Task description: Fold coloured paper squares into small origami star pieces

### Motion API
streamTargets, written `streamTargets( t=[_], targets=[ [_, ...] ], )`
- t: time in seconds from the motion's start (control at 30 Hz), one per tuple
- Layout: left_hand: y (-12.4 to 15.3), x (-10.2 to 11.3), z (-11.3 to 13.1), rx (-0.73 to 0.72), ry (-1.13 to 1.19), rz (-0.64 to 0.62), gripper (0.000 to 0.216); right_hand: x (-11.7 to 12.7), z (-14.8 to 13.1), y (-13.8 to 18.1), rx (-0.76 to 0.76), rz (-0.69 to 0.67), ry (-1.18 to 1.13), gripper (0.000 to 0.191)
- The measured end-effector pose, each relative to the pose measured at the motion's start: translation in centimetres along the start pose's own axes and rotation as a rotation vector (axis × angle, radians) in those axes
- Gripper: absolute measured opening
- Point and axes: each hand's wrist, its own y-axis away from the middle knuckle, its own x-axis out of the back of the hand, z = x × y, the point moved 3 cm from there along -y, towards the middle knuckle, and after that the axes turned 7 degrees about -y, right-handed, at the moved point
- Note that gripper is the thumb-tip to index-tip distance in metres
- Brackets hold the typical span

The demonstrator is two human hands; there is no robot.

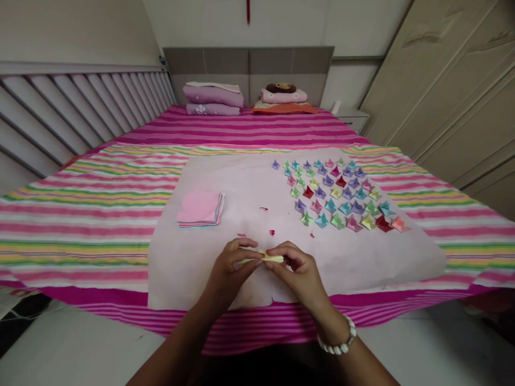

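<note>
Between my two hands is a small piece of folded pale yellow paper (274,259), held just above the near part of a large white sheet. My left hand (237,262) pinches its left side between thumb and fingers. On the other side, the thumb and fingertips of my right hand (298,268) close on the paper, with a white bracelet (341,343) at that wrist. Fingers cover part of the folds. Left of the hands lies a stack of square coloured paper (199,208), pink on top. Rows of small folded paper boats (337,220) in many colours stand at the right.
The white sheet (173,273) lies over a striped bedspread (80,214). Small red scraps (272,232) dot the sheet beyond my hands. Folded purple bedding (213,96) and a pink pile (284,96) sit by the headboard (289,64). A white slatted rail (88,102) runs along the left.
</note>
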Motion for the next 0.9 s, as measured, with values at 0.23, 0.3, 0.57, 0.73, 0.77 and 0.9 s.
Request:
streamTargets(
  t=[0.23, 0.3, 0.57, 0.73, 0.77, 0.9],
  targets=[
    [0.0, 0.2, 0.2, 0.084, 0.042, -0.015, 0.009, 0.1, -1.4, -0.2, 0.113, -0.068, 0.063, 0.012],
    [0.0, 0.3, 0.2, 0.114, 0.035, -0.004, 0.012, 0.1, -1.3, -0.2, 0.103, -0.084, 0.048, 0.012],
    [0.1, 0.1, 0.8, 0.116, 0.0, -0.2, 0.019, 0.2, 0.0, -0.2, -0.05, -0.086, -0.075, 0.013],
    [0.0, 0.3, 0.1, 0.205, 0.031, -0.066, 0.013, 0.1, 0.3, -0.2, -0.101, -0.084, -0.04, 0.014],
    [0.0, 0.4, -0.1, 0.222, 0.047, -0.035, 0.014, 0.0, 0.3, -0.2, -0.108, -0.088, -0.039, 0.015],
    [0.0, 0.5, -0.5, 0.237, 0.091, 0.003, 0.018, -0.1, 0.2, -0.2, -0.123, -0.066, -0.053, 0.016]
  ],
)
